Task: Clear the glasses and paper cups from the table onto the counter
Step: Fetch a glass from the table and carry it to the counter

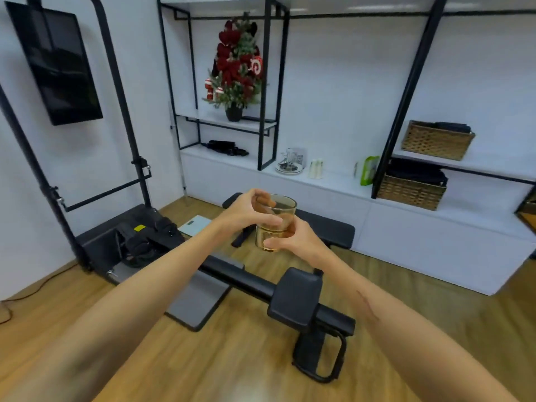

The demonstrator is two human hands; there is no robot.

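Right, both arms are stretched forward and the glass [275,223] is up in the air between the two hands, well above the wooden floor [203,367] and nowhere near touching the counter [342,181] ahead. It is a clear tumbler, upright, amber-tinted near its thick base; whether that is liquid or just the floor showing through, I cannot tell. The right hand [293,237] wraps around the lower part, thumb across the near side at the base and fingers curled behind it. The left hand [252,213] comes in from the top left, thumb laid along the near wall of the glass and fingers hooked over the rim, dipping inside. So both hands are clamped on the same glass.

Over on the counter, a plate [289,168] carries some clear glassware, contents too small to make out. Just beside it stand pale paper cups [316,168], close together. Further right sits a green packet [368,171]. On the shelves to the right, two wicker baskets: the upper basket [436,140] holds something dark, and the lower basket [412,191] has dark folded cloth piled on top. A small decorated tree [237,65] stands in a dark pot on a higher shelf. Down on the floor, black exercise equipment [298,297] lies below the arms.
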